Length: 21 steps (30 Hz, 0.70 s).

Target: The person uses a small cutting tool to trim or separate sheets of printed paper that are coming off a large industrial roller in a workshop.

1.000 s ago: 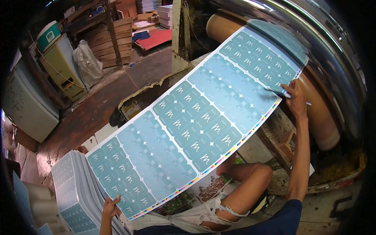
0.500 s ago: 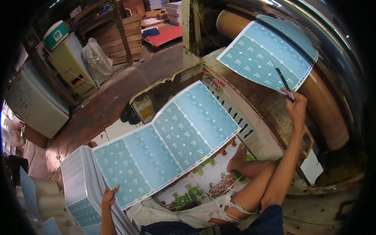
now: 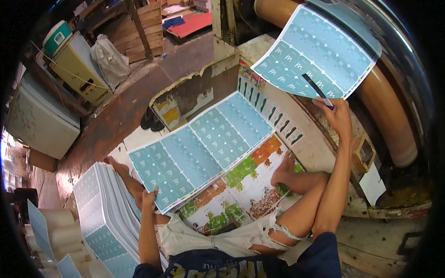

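A long teal-and-light-blue printed sheet (image 3: 204, 143) lies across the board between my legs. My left hand (image 3: 149, 199) is closed on its near left corner. On the right, my right hand (image 3: 340, 116) grips a slim dark knife-like tool (image 3: 316, 86) with a pale and purple handle end. The tool crosses in front of a second printed sheet (image 3: 320, 51), which hangs from the roller machine. My right fingers are at that sheet's lower edge; whether they pinch it I cannot tell.
A thick stack of printed sheets (image 3: 95, 194) stands at my left. Brown rollers (image 3: 394, 125) curve along the right side. A worn metal panel (image 3: 199, 92) rises beyond the lying sheet. Dark sandals (image 3: 152, 121), a fridge-like cabinet (image 3: 44, 123) and a white sack (image 3: 109, 60) stand farther left.
The sheet in my left hand, bent upward before, now lies flatter. My left hand has moved away from me and rightward. My right hand and its tool have shifted slightly left.
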Each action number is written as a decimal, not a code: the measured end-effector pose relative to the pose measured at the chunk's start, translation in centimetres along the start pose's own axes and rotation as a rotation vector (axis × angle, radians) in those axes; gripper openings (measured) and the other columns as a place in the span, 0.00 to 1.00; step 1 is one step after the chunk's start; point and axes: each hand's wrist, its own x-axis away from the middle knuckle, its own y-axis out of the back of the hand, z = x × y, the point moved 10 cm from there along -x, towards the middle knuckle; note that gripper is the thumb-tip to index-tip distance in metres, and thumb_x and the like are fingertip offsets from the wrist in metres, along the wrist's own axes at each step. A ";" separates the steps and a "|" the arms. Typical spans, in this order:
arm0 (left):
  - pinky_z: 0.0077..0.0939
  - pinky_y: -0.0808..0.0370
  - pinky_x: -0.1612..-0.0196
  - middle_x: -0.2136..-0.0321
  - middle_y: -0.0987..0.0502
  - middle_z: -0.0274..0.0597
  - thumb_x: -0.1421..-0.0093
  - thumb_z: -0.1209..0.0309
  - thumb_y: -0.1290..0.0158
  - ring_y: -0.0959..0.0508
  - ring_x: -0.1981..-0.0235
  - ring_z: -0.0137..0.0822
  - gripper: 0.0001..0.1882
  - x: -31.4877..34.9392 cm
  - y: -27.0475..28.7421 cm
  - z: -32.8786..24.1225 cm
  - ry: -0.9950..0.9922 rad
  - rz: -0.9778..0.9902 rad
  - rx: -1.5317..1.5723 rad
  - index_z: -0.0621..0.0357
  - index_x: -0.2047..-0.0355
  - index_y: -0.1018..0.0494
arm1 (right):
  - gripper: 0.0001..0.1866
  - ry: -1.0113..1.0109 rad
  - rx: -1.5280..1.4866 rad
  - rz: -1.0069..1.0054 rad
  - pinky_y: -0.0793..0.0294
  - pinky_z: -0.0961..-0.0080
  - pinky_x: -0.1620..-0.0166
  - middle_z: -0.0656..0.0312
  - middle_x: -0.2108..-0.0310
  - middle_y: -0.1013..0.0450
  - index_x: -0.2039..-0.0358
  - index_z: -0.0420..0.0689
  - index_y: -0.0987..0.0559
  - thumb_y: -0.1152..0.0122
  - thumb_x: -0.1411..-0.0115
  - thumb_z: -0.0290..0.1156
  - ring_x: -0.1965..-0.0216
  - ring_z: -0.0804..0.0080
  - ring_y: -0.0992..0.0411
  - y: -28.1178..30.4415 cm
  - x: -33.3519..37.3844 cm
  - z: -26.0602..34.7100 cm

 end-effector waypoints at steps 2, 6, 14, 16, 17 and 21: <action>0.30 0.26 0.57 0.60 0.23 0.46 0.46 0.78 0.41 0.24 0.61 0.36 0.22 -0.2 -1.7 -1.6 -0.037 0.007 -0.224 0.70 0.51 0.31 | 0.12 -0.157 0.128 0.109 0.33 0.73 0.74 0.46 0.81 0.27 0.66 0.36 0.18 0.35 0.47 0.33 0.82 0.74 0.32 -0.6 0.1 -2.2; 0.35 0.29 0.49 0.48 0.30 0.57 0.55 0.64 0.32 0.26 0.51 0.44 0.57 -2.3 -0.1 -3.0 -0.301 -0.140 -0.858 0.70 0.36 0.58 | 0.14 -0.254 -0.020 0.239 0.39 0.74 0.85 0.61 0.91 0.34 0.74 0.36 0.18 0.34 0.45 0.36 0.91 0.78 0.37 -2.2 0.1 -1.1; 0.50 0.49 0.35 0.39 0.59 0.82 0.60 0.50 0.32 0.52 0.36 0.69 0.75 -2.6 -0.2 10.9 0.273 -0.106 -1.011 0.68 0.37 0.82 | 0.17 -0.307 -0.032 0.527 0.37 0.73 0.87 0.63 0.92 0.36 0.82 0.31 0.23 0.33 0.47 0.34 0.92 0.76 0.36 -7.9 0.0 2.2; 0.54 0.51 0.35 0.38 0.60 0.80 0.58 0.50 0.33 0.53 0.36 0.70 0.72 -0.2 -5.0 13.2 0.394 -0.069 -1.176 0.67 0.36 0.80 | 0.15 -0.283 0.058 0.547 0.36 0.72 0.86 0.60 0.92 0.35 0.81 0.31 0.22 0.33 0.49 0.32 0.92 0.74 0.34 -7.6 0.7 1.8; 0.56 0.52 0.35 0.37 0.59 0.78 0.57 0.51 0.33 0.53 0.36 0.70 0.70 1.3 -6.2 12.8 0.458 -0.082 -1.337 0.68 0.35 0.77 | 0.14 -0.319 0.087 0.638 0.34 0.71 0.85 0.58 0.92 0.34 0.80 0.31 0.21 0.33 0.49 0.31 0.91 0.72 0.33 -8.7 1.6 1.9; 0.46 0.36 0.41 0.51 0.27 0.60 0.52 0.54 0.35 0.31 0.45 0.53 0.54 1.1 -12.2 7.7 -0.156 0.093 -1.273 0.76 0.38 0.52 | 0.12 -0.176 0.091 0.735 0.28 0.67 0.78 0.50 0.88 0.28 0.81 0.33 0.21 0.32 0.56 0.31 0.85 0.61 0.27 -11.5 1.7 3.8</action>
